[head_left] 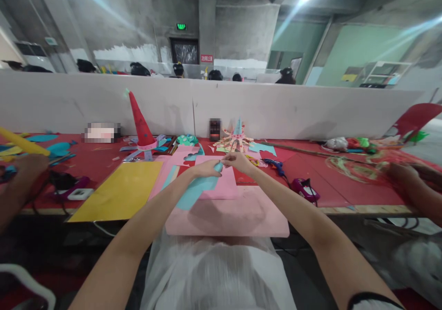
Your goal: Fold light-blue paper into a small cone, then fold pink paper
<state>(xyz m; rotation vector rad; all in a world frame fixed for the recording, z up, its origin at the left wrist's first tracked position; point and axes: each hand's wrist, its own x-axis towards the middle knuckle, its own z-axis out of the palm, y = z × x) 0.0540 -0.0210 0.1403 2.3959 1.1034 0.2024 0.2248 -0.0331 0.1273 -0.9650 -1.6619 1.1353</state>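
Observation:
A light blue paper sheet [195, 192] is in my left hand [208, 167], its upper edge curled between thumb and fingers. My right hand [239, 160] meets the left at that curled edge with fingertips pinched together. Whatever lies in that pinch is too small to make out. Below the blue paper are a pink sheet [224, 188] and a larger pale pink sheet [248, 220] that hangs over the table's front edge. A yellow sheet [126, 185] lies to the left.
A red paper cone [140, 123] stands at the back left, a smaller blue cone craft [238, 130] behind my hands. A blue glue gun [275, 166] and a purple device [305, 190] lie to the right. Co-workers' hands work at both sides; a white partition [276, 112] runs behind the table.

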